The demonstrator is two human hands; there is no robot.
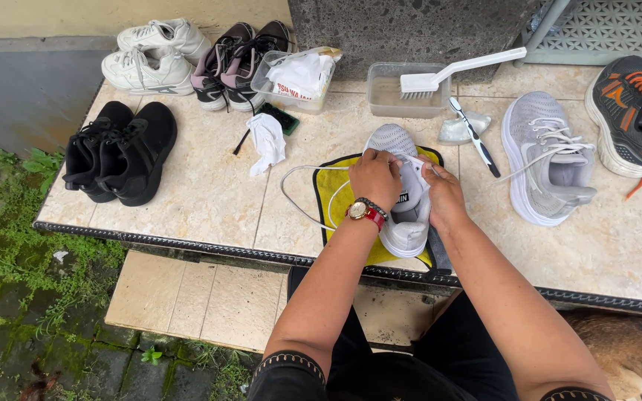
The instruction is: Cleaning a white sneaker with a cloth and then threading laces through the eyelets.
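Both hands' grip (410, 186) on one grey shoe (403, 215)

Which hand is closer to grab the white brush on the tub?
Probably the right hand. It sits on the side of the grey shoe nearer the white brush, while the left hand would have to cross over.

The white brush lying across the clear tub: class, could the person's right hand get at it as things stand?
Probably yes. The right hand is busy on the grey shoe, but bare tile lies between it and the white brush on the clear tub.
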